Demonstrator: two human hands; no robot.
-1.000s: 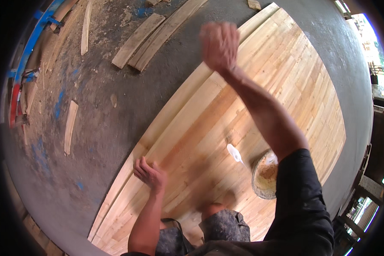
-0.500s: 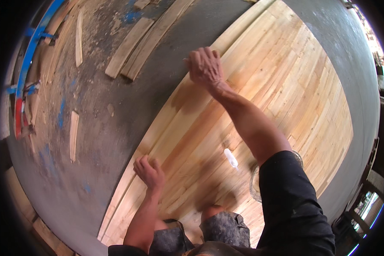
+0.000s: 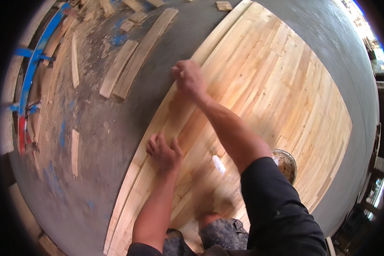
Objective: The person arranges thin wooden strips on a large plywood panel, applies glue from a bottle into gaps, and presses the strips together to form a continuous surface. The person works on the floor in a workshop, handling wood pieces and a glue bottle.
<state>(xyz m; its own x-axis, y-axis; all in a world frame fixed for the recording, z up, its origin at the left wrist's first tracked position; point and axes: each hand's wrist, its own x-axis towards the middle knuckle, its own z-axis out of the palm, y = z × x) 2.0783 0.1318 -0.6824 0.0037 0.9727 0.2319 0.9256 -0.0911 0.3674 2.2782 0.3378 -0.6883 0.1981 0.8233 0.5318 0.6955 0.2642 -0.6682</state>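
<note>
I am crouched on a pale wooden plank floor point(image 3: 286, 94) laid over grey concrete. My left hand point(image 3: 164, 151) lies flat with fingers spread on the outermost planks, near their left edge. My right hand point(image 3: 190, 79) reaches farther ahead along the same edge strip point(image 3: 209, 47), curled into a fist that rests on the wood. A tiny light tip shows at the fist's left side; I cannot tell what it is. My knees point(image 3: 222, 232) in dark speckled trousers show at the bottom.
A small white object point(image 3: 218, 164) lies on the planks by my right elbow, with a round metal bowl point(image 3: 288, 164) partly hidden behind my sleeve. Loose boards point(image 3: 132, 59) and wood offcuts point(image 3: 74, 151) lie on the concrete point(image 3: 98, 179) at left. Blue-painted bars point(image 3: 30, 77) run along the far left.
My right hand, raised in the air a second ago, has come down onto the edge planks and closed into a fist. My left hand has stayed pressed on the wood.
</note>
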